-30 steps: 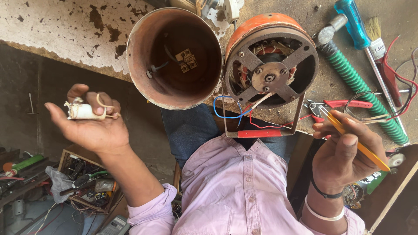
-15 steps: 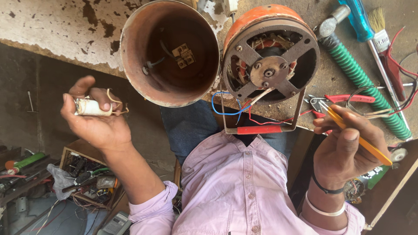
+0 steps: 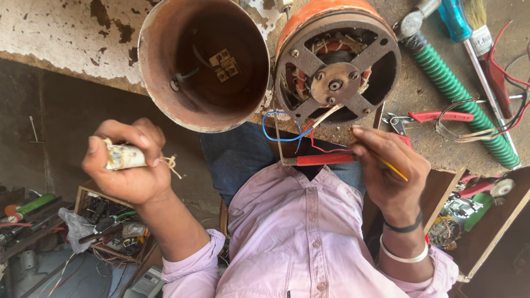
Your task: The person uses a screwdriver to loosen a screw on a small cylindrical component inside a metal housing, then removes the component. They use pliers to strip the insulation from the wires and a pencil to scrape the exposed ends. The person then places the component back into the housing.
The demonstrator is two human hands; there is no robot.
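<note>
A person in a pale pink shirt sits at a worn surface (image 3: 66, 33). The left hand (image 3: 130, 165) is closed around a small white cylindrical part (image 3: 124, 156) with short wires at its end, its long axis lying roughly level, held off to the left and well apart from the motor (image 3: 337, 66). The right hand (image 3: 389, 165), closed on a yellow-handled tool (image 3: 393, 169), sits just below the motor's loose blue and red wires (image 3: 287, 129), much the nearer hand.

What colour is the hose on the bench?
Green, with spiral ribbing; head view shows it.
</note>
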